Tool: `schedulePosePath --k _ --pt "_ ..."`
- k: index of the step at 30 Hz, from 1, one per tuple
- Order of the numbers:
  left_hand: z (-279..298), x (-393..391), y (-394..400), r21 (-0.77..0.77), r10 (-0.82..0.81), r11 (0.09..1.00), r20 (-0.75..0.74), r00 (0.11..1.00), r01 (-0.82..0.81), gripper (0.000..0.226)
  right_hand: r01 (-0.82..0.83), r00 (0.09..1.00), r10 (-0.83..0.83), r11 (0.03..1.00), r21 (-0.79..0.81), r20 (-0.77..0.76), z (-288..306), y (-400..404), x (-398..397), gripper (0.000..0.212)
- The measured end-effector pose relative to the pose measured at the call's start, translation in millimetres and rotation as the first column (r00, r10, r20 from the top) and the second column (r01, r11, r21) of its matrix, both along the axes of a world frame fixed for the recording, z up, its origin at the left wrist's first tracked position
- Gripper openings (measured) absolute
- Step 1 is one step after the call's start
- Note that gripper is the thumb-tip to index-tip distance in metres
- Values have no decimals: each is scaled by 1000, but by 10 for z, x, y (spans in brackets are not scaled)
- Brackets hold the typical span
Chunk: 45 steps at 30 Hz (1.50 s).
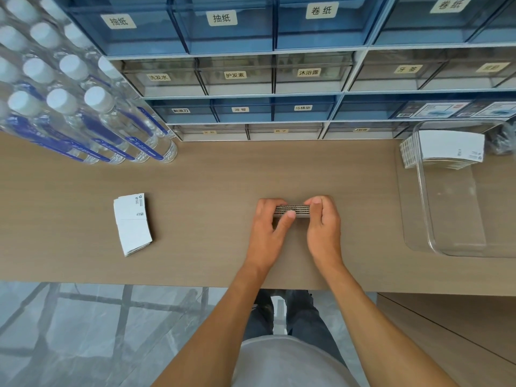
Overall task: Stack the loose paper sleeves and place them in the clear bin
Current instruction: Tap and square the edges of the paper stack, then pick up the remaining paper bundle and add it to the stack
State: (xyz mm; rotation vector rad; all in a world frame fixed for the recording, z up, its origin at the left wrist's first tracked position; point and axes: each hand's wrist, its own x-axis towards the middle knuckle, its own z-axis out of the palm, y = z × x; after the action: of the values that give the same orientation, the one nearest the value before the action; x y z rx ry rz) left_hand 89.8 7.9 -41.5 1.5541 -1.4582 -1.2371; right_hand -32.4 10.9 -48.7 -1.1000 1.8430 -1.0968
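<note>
From the head camera, the left hand (269, 229) and right hand (324, 227) clasp a squared stack of paper sleeves (292, 211) between them, standing on edge on the table (212, 174), long axis running left to right. The clear bin (424, 191) lies to the right and a little farther back, so the right hand is nearer it; bare tabletop lies between, though the bin's near wall must be cleared. One stack already rests at its back. A second loose stack (133, 223) lies flat, well apart to the left.
</note>
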Motion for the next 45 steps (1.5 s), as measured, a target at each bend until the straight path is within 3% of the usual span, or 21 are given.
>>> schedulePosePath --k 2,6,10,13,19,24,27,30,36,41,45 --pt "-40 47 -5 -8 -49 999 44 998 50 25 -26 1000 27 1000 14 -5 2 18 -15 30" --pt "-52 76 -31 -90 -62 994 82 995 69 16 -153 988 152 987 46 21 40 39 -122 26" --pt "-40 66 -45 -86 -48 995 97 994 57 9 -360 933 360 928 97 20 68 66 -285 29" --pt "-39 55 -41 -84 -50 995 130 990 61 11 -428 901 433 897 109 -30 61 43 -368 27" --pt "10 27 -27 -115 3 993 246 969 26 16 -315 949 316 940 133 10 172 -21 -343 25" --pt "361 21 -40 63 175 982 51 983 -178 22 -124 952 90 987 99 292 499 -110 -341 32" --pt "580 11 26 174 370 917 -40 928 -358 38 -144 932 106 986 86 346 697 -179 -287 30" --pt "745 28 111 293 539 818 -86 838 -496 48 -236 941 204 968 90 271 802 -245 -155 31" --pt "927 264 422 415 788 576 -51 614 -704 37 -464 882 437 870 166 177 878 -303 256 26" --pt "971 575 663 437 893 397 21 450 -807 34 -607 792 557 764 220 250 904 -289 703 27" --pt "990 849 707 447 933 296 52 355 -844 24 -643 763 559 709 290 324 946 -336 1074 22"
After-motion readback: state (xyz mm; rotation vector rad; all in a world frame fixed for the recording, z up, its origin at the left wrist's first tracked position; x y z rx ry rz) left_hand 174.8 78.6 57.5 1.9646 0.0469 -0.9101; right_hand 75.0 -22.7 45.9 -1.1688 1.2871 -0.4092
